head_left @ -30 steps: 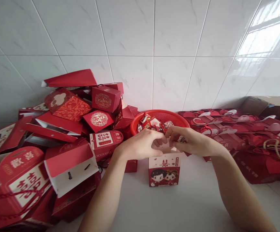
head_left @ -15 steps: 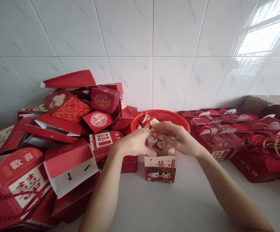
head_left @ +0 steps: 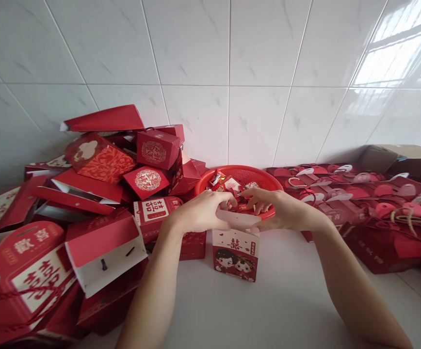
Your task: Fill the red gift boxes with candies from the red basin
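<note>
Centrally, head view: the small box (head_left: 235,254) with two cartoon figures stands on the table (head_left: 268,300), before the red basket (head_left: 265,180), between and below the left hand (head_left: 205,211) and right hand (head_left: 279,211). Both have curled fingers at its upper edges; whether either grasps it cannot be told.

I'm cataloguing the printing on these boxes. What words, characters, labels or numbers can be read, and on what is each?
"囍": box with two cartoon figures
"歡喜": lid of the large box at far left
"囍": white panel of that box
"囍": box lying in the left pile
Too small or blurred: the cartoon box's side strip, candy wrappers, round emblems, boxes at right.
</note>
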`<state>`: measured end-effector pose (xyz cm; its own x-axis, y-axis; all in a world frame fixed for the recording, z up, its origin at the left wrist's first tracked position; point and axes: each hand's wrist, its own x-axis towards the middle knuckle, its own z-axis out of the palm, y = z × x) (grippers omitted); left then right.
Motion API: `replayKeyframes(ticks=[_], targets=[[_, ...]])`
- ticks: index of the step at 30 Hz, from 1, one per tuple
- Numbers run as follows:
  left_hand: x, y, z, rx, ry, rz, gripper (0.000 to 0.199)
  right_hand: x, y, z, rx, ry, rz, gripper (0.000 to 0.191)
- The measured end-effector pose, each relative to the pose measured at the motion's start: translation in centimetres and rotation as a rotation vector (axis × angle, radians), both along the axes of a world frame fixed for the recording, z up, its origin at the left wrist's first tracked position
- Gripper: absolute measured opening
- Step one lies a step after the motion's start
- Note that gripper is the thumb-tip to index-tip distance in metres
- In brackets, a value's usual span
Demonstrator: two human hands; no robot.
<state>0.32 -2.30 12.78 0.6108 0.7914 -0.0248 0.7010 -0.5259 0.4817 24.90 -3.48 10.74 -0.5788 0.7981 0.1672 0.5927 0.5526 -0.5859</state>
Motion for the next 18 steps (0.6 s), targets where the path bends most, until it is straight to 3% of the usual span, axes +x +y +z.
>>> replayKeyframes(ticks=[4, 9, 18], targets=[[0.4, 0.7, -0.8, 0.057, -0.041, -0.05, 0.011, -0.5, 0.1, -0.2, 0.012, -0.087, 0.069, 0.047], [0.8, 1.4, -1.7, 0.113, -0.085, -0.078, 0.015, -1.2, 0.3, -0.7, 0.037, -0.145, 0.092, 0.047], [1.3, 1.4, -2.1, 0.015, -0.008, -0.022, 0.013, -2.3, 0.1, -0.7, -0.04, -0.223, -0.012, 0.014]])
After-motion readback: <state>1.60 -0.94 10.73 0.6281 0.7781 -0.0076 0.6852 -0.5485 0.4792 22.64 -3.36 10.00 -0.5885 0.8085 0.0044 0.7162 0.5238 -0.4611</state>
